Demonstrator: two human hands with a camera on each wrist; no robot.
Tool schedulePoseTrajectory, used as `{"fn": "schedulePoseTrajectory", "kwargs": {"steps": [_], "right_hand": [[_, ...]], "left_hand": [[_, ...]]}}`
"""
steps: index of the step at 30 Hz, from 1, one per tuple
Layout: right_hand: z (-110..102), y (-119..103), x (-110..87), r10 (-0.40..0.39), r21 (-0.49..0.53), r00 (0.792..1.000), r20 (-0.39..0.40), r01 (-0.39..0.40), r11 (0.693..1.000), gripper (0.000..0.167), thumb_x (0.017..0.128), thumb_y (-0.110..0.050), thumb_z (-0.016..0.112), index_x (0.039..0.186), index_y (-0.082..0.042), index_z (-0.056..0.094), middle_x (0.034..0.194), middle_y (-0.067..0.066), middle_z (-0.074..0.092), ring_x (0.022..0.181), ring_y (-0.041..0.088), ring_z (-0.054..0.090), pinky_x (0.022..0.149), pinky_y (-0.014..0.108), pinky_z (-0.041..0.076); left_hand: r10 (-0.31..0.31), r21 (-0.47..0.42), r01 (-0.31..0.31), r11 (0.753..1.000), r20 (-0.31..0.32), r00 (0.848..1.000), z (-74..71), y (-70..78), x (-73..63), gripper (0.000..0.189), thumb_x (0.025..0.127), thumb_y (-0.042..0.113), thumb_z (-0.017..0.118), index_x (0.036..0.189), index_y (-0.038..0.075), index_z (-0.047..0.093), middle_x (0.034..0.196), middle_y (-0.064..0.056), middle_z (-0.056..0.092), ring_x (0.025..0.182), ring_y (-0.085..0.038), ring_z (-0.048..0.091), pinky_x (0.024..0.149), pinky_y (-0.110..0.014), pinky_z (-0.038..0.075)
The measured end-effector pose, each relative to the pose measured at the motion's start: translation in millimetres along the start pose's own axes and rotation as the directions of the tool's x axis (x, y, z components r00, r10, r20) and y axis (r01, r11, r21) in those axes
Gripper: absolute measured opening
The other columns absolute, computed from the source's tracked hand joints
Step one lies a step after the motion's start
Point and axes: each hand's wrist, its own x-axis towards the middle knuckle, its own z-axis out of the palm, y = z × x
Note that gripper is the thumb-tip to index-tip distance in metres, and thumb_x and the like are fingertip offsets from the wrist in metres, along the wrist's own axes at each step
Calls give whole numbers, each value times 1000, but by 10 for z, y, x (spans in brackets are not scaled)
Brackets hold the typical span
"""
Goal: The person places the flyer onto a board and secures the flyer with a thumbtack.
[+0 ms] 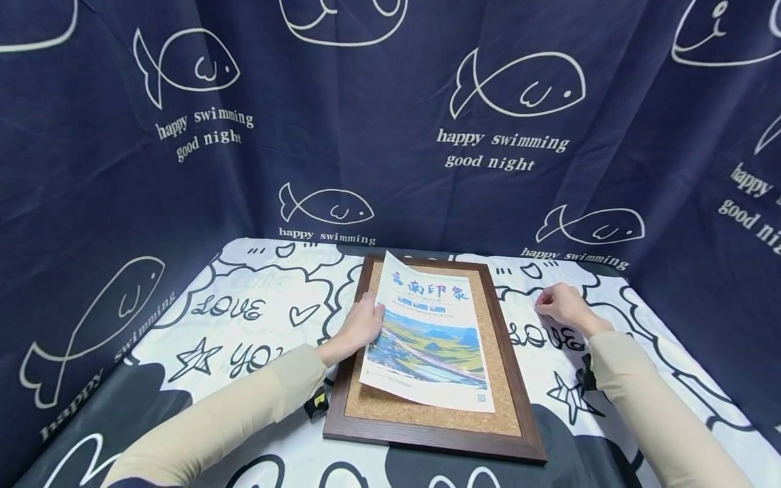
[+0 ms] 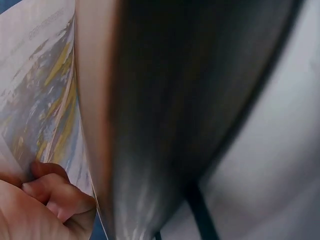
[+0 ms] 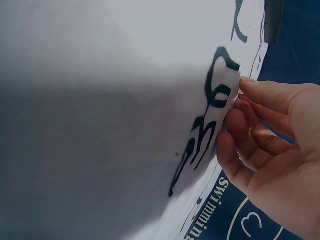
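Observation:
A printed paper poster (image 1: 436,332), with blue characters above a colourful landscape, lies over a cork board (image 1: 436,417) in a dark brown wooden frame (image 1: 515,379). Its left side is lifted and curved. My left hand (image 1: 361,322) pinches that left edge; the left wrist view shows the curled fingers (image 2: 60,192) against the printed sheet. To the right of the frame, my right hand (image 1: 564,305) is low over the patterned cloth. Its fingers (image 3: 235,150) are bent with the tips near or on the cloth; whether something small is between them is hidden.
A white cloth (image 1: 268,278) with black drawings and lettering covers the table. Dark blue curtains (image 1: 390,149) with fish prints stand behind and at both sides. Small black devices (image 1: 317,403) sit under the wrists.

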Motion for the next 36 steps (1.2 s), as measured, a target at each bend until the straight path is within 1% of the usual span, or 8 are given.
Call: {"fn": "schedulePoseTrajectory", "kwargs": {"steps": [11,16,21,23,26,29,33,36], "right_hand": [[5,-36,10,-11,-13,1000,-4,11,1000,9,81,-8,71,77,0,70,70,6,68,65,13,53,64,28,39],[-5,-37,10,-9,-9,1000,-7,9,1000,10,81,-8,70,78,1,71,69,5,67,63,13,52,62,27,38],[-37,-45,1,-4,34,1000,-15,5,999,10,82,-7,68,78,2,69,62,2,65,55,8,51,55,24,39],[-49,-59,2,10,64,1000,-13,-9,998,10,83,-7,68,80,3,69,62,3,66,54,7,53,53,22,41],[-70,-109,10,36,112,999,-9,-34,993,11,83,-7,68,84,5,68,63,6,69,53,8,59,51,20,43],[-82,-173,43,51,159,999,-16,-48,986,13,82,-5,68,86,7,67,65,11,70,54,12,62,51,20,46],[-76,-262,131,51,242,998,-26,-43,969,13,81,0,67,88,11,65,69,12,71,55,14,64,50,23,51],[-73,-356,209,32,298,999,-35,-20,955,13,80,3,66,88,13,63,69,11,70,53,11,62,51,25,54]], "left_hand": [[0,68,-9,998,134,991,-84,-28,7,37,99,18,49,128,-6,51,97,-15,63,68,-15,62,62,-28,49],[-13,176,-19,984,174,985,-229,-56,8,18,96,18,54,97,1,60,72,-8,62,46,-11,50,41,-22,35],[54,304,-105,947,173,983,-395,-102,19,12,90,16,59,83,9,52,65,-1,52,50,-13,44,44,-24,32],[116,333,-185,924,218,969,-442,-130,24,13,89,18,64,91,8,56,75,-3,55,64,-16,49,53,-27,37],[197,347,-310,885,325,925,-474,-192,39,32,89,29,68,111,7,60,110,-10,59,99,-25,52,82,-38,44],[201,346,-371,862,438,876,-486,-220,32,54,87,41,68,130,11,55,145,-15,43,132,-33,35,105,-54,31],[166,337,-389,858,535,829,-491,-218,-10,71,86,50,67,144,16,44,160,-14,22,148,-35,16,112,-62,18],[157,345,-398,850,556,817,-481,-217,-38,75,85,53,67,147,19,40,161,-12,21,149,-36,12,113,-64,15]]}}
